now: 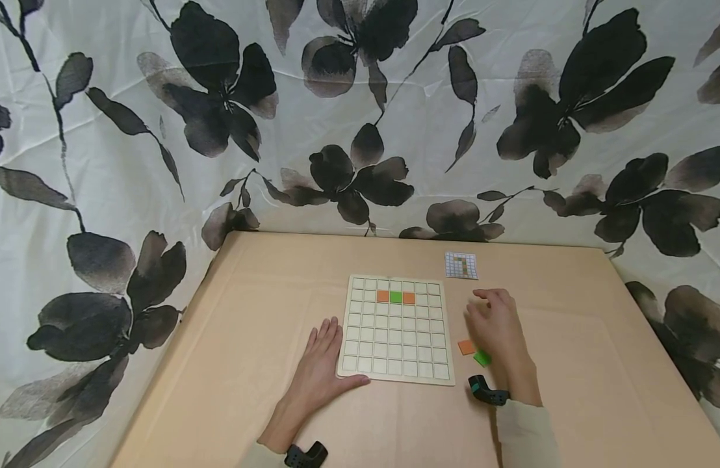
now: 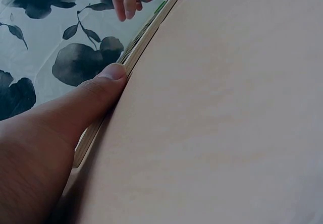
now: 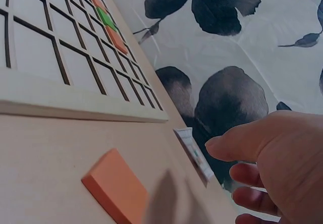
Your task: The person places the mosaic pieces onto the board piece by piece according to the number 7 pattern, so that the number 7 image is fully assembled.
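Observation:
A pale wooden grid board point(image 1: 398, 378) lies on the table. In its second row a green tile point(image 1: 396, 297) sits between two orange tiles, one of them the right orange tile point(image 1: 409, 298). My left hand point(image 1: 320, 367) rests at the board's lower left corner, fingers straight along the left edge and thumb touching the front edge. To the right of the board, my right hand point(image 1: 499, 323) hovers with loosely bent fingers; the right wrist view shows nothing between thumb and fingers. Near it lie a loose orange tile point(image 3: 117, 186) and a loose green tile point(image 1: 482, 358).
A small card point(image 1: 461, 265) with a coloured grid pattern lies beyond the board's far right corner. The light wooden table point(image 1: 249, 312) meets a floral cloth point(image 1: 313, 123) at the back and sides. Both wrists wear a black band, such as the right band point(image 1: 488, 392).

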`<state>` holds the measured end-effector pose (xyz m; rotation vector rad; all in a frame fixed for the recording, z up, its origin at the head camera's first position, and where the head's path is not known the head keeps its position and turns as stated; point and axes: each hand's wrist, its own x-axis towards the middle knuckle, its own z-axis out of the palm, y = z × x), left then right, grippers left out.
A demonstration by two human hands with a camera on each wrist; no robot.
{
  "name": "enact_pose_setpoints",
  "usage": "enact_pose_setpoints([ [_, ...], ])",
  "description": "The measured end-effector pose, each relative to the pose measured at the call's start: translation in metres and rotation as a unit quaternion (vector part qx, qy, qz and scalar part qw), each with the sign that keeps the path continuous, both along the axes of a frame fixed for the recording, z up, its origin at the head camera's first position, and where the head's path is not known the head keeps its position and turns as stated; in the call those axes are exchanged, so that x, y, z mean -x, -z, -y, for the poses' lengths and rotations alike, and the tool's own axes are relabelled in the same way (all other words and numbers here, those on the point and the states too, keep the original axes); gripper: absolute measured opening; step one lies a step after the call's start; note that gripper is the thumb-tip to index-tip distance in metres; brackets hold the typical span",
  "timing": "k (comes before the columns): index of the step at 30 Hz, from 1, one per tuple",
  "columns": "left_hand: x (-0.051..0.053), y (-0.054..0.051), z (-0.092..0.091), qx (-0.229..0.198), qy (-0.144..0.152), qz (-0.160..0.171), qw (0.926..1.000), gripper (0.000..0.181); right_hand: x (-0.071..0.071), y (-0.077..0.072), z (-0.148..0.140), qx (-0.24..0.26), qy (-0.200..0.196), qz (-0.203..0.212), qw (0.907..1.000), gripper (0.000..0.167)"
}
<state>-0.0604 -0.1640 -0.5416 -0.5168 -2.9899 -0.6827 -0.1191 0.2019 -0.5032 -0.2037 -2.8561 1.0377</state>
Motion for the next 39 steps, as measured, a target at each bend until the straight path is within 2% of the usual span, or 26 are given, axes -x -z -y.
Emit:
enact_pose_setpoints([
  [9, 0.001, 0.001, 0.000, 0.004, 0.001, -0.006, 1.0000, 0.118, -0.001, 0.005, -0.011, 0.002, 0.007, -0.004, 1.0000, 0.044],
  [24, 0.003, 0.002, -0.006, 0.005, -0.006, -0.008, 0.9999, 0.118, 0.006, 0.009, -0.029, -0.001, 0.013, -0.013, 0.9998, 0.042],
  [39, 0.010, 0.004, -0.021, 0.011, -0.026, -0.011, 0.9996, 0.118, 0.027, 0.014, -0.053, -0.006, 0.012, 0.009, 0.9999, 0.045],
])
